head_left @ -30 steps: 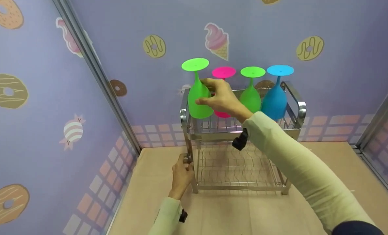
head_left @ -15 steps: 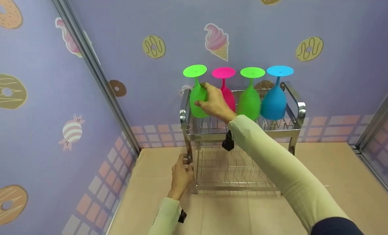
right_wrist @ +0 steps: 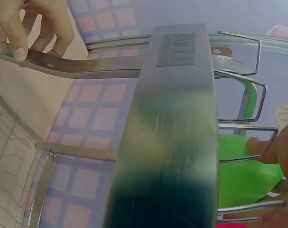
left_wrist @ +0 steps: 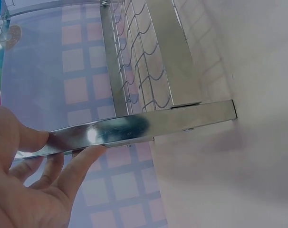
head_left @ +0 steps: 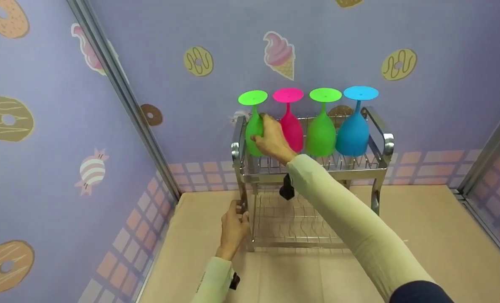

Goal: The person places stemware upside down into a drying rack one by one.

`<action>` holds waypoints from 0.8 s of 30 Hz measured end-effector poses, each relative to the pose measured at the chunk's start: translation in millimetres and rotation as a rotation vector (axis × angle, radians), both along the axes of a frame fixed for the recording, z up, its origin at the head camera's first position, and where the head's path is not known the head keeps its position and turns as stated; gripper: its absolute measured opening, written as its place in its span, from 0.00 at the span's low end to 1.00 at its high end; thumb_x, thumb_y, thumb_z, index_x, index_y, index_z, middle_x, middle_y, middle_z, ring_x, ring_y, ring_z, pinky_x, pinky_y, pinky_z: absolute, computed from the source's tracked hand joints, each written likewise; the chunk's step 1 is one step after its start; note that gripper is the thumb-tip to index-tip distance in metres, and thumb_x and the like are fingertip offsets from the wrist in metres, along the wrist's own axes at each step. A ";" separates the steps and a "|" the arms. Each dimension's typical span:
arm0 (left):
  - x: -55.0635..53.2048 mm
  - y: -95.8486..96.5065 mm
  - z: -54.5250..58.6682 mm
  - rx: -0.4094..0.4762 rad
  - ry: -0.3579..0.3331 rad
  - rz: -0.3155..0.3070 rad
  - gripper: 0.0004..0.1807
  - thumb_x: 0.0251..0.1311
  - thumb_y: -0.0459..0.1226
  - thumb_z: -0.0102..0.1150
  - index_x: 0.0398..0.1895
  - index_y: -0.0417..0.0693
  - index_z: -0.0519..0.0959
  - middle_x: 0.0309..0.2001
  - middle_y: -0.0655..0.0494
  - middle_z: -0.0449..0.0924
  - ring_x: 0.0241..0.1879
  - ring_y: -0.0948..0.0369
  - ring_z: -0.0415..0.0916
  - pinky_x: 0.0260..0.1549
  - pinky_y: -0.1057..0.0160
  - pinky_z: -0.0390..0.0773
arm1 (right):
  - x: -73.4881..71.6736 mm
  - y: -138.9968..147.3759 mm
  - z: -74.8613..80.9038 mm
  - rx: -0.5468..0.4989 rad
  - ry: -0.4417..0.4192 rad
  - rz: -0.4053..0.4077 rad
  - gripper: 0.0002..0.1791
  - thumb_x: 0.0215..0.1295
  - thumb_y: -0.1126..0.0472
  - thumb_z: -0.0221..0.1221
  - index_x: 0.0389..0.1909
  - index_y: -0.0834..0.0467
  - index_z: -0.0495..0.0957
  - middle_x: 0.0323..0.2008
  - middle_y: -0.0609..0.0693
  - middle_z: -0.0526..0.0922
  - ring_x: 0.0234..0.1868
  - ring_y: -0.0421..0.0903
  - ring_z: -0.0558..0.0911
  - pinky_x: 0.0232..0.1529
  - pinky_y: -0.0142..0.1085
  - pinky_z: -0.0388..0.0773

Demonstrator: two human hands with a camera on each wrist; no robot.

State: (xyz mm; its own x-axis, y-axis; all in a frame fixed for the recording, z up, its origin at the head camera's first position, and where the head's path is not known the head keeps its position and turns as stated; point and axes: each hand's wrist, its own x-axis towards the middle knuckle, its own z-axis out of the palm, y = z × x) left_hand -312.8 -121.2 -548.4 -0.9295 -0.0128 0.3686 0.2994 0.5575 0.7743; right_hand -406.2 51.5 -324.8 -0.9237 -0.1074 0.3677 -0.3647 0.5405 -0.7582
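Observation:
My right hand (head_left: 274, 139) grips the bowl of an upside-down green wine glass (head_left: 253, 126) at the left end of the metal dish rack's (head_left: 317, 173) top tier. In the right wrist view, the glass's green bowl (right_wrist: 248, 166) shows behind the wire prongs, with fingertips on it. Lower down, my left hand (head_left: 233, 230) holds the rack's left upright. The left wrist view shows thumb and fingers pinching that shiny metal upright (left_wrist: 120, 130). Beside the held glass, a pink wine glass (head_left: 291, 130), another green one (head_left: 321, 134) and a blue one (head_left: 353, 134) stand inverted in a row.
The rack's lower tier (head_left: 304, 242) has wavy wire dividers. It stands on a beige tabletop (head_left: 292, 277) close to a purple patterned back wall (head_left: 233, 33). Another patterned wall (head_left: 56, 126) rises at the left. Curved handles (head_left: 388, 143) top the rack's sides.
The left green glass has come down into the top tier with my right hand, its base now near the height of the others. My left hand has stayed on the upright.

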 end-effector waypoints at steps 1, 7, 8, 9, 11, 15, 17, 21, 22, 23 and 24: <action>0.8 -0.5 -0.5 -0.001 -0.007 0.006 0.18 0.70 0.23 0.61 0.61 0.38 0.76 0.47 0.36 0.86 0.43 0.46 0.90 0.38 0.52 0.92 | -0.2 -0.7 -1.3 0.004 -0.002 -0.002 0.35 0.71 0.70 0.64 0.75 0.69 0.65 0.65 0.66 0.78 0.68 0.61 0.77 0.72 0.49 0.77; 0.9 -1.7 -1.0 -0.008 -0.016 0.010 0.17 0.71 0.23 0.61 0.61 0.38 0.76 0.48 0.36 0.86 0.44 0.46 0.90 0.39 0.51 0.92 | 0.4 -2.3 -3.5 -0.014 -0.027 -0.006 0.35 0.71 0.69 0.64 0.76 0.68 0.63 0.66 0.65 0.77 0.68 0.60 0.77 0.73 0.49 0.77; 0.6 -1.4 -1.0 -0.010 -0.015 0.009 0.17 0.71 0.23 0.61 0.61 0.37 0.76 0.48 0.36 0.86 0.43 0.46 0.90 0.39 0.51 0.92 | 0.5 -1.7 -3.6 -0.018 -0.030 -0.007 0.36 0.71 0.69 0.64 0.77 0.68 0.63 0.66 0.65 0.76 0.69 0.60 0.76 0.73 0.49 0.77; 0.4 -1.0 -1.4 -0.010 -0.011 0.008 0.17 0.70 0.23 0.61 0.60 0.37 0.76 0.47 0.36 0.86 0.43 0.46 0.90 0.38 0.51 0.92 | 0.1 -1.0 -3.9 -0.016 -0.027 -0.011 0.36 0.71 0.69 0.64 0.77 0.68 0.63 0.66 0.65 0.76 0.69 0.60 0.76 0.74 0.49 0.76; -0.6 -0.9 -0.7 -0.014 -0.014 0.004 0.17 0.71 0.24 0.61 0.60 0.37 0.76 0.47 0.37 0.86 0.43 0.47 0.90 0.38 0.52 0.92 | -0.2 0.4 -2.9 -0.012 -0.025 -0.018 0.37 0.71 0.68 0.64 0.78 0.68 0.62 0.67 0.65 0.76 0.70 0.60 0.75 0.75 0.49 0.75; -0.8 -0.2 -0.9 -0.026 -0.023 -0.006 0.17 0.71 0.24 0.62 0.60 0.38 0.76 0.46 0.37 0.87 0.42 0.47 0.90 0.36 0.53 0.92 | 0.9 4.6 -1.3 0.011 -0.004 -0.034 0.36 0.71 0.68 0.64 0.77 0.69 0.63 0.68 0.66 0.76 0.70 0.60 0.76 0.76 0.47 0.74; -1.0 -0.2 -1.2 -0.031 -0.025 -0.009 0.17 0.71 0.24 0.62 0.60 0.38 0.76 0.46 0.36 0.87 0.42 0.47 0.90 0.36 0.53 0.92 | 2.5 6.5 -0.3 0.004 0.001 -0.035 0.35 0.71 0.68 0.64 0.76 0.69 0.64 0.67 0.66 0.76 0.69 0.60 0.76 0.75 0.47 0.74; -1.8 -1.7 -0.9 -0.029 -0.022 -0.004 0.16 0.71 0.24 0.62 0.59 0.38 0.76 0.47 0.36 0.86 0.43 0.46 0.90 0.37 0.51 0.92 | 8.2 8.8 2.5 -0.005 0.005 -0.015 0.33 0.73 0.68 0.64 0.76 0.69 0.64 0.67 0.65 0.76 0.70 0.59 0.76 0.76 0.47 0.74; -2.0 -2.3 -0.3 -0.026 -0.025 -0.003 0.16 0.71 0.24 0.62 0.59 0.38 0.76 0.47 0.37 0.86 0.43 0.46 0.90 0.37 0.51 0.92 | 10.6 9.4 3.9 -0.005 0.007 -0.008 0.33 0.73 0.67 0.64 0.76 0.68 0.64 0.68 0.65 0.76 0.70 0.59 0.75 0.76 0.47 0.74; -2.2 -3.0 0.3 -0.025 -0.026 -0.002 0.16 0.71 0.24 0.62 0.59 0.38 0.77 0.47 0.36 0.86 0.43 0.45 0.90 0.38 0.50 0.92 | 13.2 10.2 5.4 -0.003 0.012 -0.001 0.34 0.74 0.67 0.64 0.76 0.68 0.64 0.69 0.65 0.75 0.71 0.59 0.75 0.76 0.47 0.73; -2.4 -3.7 1.3 -0.020 -0.029 -0.003 0.16 0.71 0.25 0.62 0.59 0.39 0.77 0.47 0.37 0.86 0.43 0.45 0.90 0.39 0.49 0.92 | 16.0 11.5 7.0 0.004 0.016 0.004 0.34 0.75 0.66 0.64 0.77 0.68 0.63 0.70 0.65 0.74 0.72 0.59 0.74 0.77 0.47 0.72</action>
State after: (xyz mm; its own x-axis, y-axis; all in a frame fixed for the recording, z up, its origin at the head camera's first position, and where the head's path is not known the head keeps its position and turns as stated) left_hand -315.3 -124.9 -547.1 -0.9397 -0.0027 0.3420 0.2790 0.5724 0.7710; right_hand -390.2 63.0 -317.9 -0.9173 -0.1126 0.3820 -0.3790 0.5416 -0.7503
